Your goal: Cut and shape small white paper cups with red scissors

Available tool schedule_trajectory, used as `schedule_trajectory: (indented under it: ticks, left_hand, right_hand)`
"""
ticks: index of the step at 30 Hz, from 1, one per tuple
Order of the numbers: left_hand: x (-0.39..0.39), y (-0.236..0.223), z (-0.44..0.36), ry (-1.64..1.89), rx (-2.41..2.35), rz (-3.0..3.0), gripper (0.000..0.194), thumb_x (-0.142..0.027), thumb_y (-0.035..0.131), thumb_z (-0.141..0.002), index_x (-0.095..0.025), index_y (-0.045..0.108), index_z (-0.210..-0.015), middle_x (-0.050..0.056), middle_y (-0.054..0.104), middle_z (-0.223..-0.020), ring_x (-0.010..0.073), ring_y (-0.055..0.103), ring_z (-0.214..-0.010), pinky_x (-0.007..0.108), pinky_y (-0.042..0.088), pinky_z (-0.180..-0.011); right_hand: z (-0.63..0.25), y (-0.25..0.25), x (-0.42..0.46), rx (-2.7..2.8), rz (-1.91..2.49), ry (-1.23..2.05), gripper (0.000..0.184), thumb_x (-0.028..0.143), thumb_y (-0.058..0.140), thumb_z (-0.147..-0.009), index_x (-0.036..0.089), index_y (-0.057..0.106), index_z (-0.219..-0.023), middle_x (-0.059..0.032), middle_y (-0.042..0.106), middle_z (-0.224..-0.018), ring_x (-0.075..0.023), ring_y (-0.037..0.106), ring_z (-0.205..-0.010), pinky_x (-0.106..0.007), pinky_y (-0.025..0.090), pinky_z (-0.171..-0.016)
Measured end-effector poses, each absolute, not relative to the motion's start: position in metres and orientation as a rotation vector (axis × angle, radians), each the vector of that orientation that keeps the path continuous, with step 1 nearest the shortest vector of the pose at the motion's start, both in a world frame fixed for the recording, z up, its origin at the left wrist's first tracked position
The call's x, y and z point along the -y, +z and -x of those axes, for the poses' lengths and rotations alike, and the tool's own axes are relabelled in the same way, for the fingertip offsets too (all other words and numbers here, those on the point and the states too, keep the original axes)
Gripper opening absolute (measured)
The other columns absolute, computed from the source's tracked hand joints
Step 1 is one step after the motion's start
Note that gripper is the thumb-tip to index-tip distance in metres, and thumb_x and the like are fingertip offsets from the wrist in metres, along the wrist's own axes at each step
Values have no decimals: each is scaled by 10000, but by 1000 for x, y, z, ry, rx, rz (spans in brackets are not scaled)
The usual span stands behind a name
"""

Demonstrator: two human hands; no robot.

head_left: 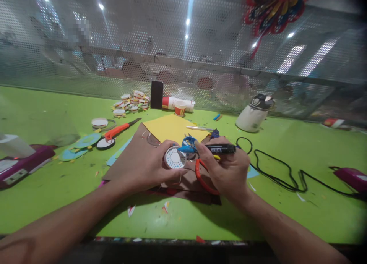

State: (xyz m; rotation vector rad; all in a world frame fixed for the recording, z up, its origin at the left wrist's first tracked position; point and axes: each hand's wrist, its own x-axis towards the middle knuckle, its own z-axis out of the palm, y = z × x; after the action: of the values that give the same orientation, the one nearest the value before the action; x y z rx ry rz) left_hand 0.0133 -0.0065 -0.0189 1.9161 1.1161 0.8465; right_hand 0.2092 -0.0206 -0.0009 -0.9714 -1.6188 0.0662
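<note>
My left hand (151,164) is closed around a small round white disc (174,158) with a drawn pattern on its face, held over brown paper (134,153). My right hand (226,168) grips a black marker with a blue tip (212,149), and the tip touches the disc's right edge. Red-handled scissors (200,178) lie under my right hand. A yellow sheet (172,128) lies just beyond both hands.
Orange-handled scissors (119,130), blue paper circles (82,143) and white discs lie at the left. A pile of round pieces (130,102), a dark box, a glue bottle (176,102) and a small cup stand by the mesh wall. A white kettle (254,115), black cable (283,172) and magenta devices (20,162) flank the work.
</note>
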Motion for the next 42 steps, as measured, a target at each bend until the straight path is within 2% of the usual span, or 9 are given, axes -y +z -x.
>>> schedule_trajectory:
  ticks: [7, 16, 23, 34, 42]
  left_hand:
    - [5, -20, -12, 836, -1132, -1965, 444, -415, 729, -782, -213, 535, -1127, 10, 652, -886, 194, 611, -776, 295, 471, -645]
    - [8, -15, -15, 841, -1134, -1939, 402, -383, 725, -772, -191, 535, -1071, 2, 626, -860, 177, 592, -753, 281, 464, -637]
    - [7, -15, -14, 842, -1140, -1921, 429, -395, 732, -766, -195, 541, -1095, 14, 650, -864, 188, 602, -746, 285, 467, -626]
    - [10, -9, -15, 961, -1198, -1919, 441, -499, 749, -732, -208, 627, -1039, 36, 671, -808, 227, 616, -736, 310, 476, -612]
    - [8, -10, -15, 958, -1186, -1910, 469, -478, 755, -733, -200, 609, -1081, 55, 679, -906, 244, 629, -832, 341, 507, -705]
  right_hand:
    - [-210, 1, 23, 1636, 971, 102, 257, 367, 707, -862, 195, 636, -685, -1, 677, -650, -146, 614, -584, -310, 488, -611]
    - [-203, 2, 23, 1615, 946, 199, 201, 254, 684, -856, 203, 598, -682, 32, 608, -617, -129, 561, -574, -284, 466, -589]
    - [-204, 0, 23, 1593, 915, 224, 244, 281, 703, -856, 198, 581, -661, 37, 580, -615, -121, 524, -579, -294, 458, -624]
    - [-205, 1, 24, 1450, 890, 191, 275, 291, 710, -853, 212, 555, -641, 64, 519, -542, -102, 482, -489, -256, 436, -500]
    - [-206, 11, 22, 1386, 892, 195, 238, 266, 712, -836, 213, 575, -649, 61, 561, -538, -90, 501, -455, -227, 443, -451]
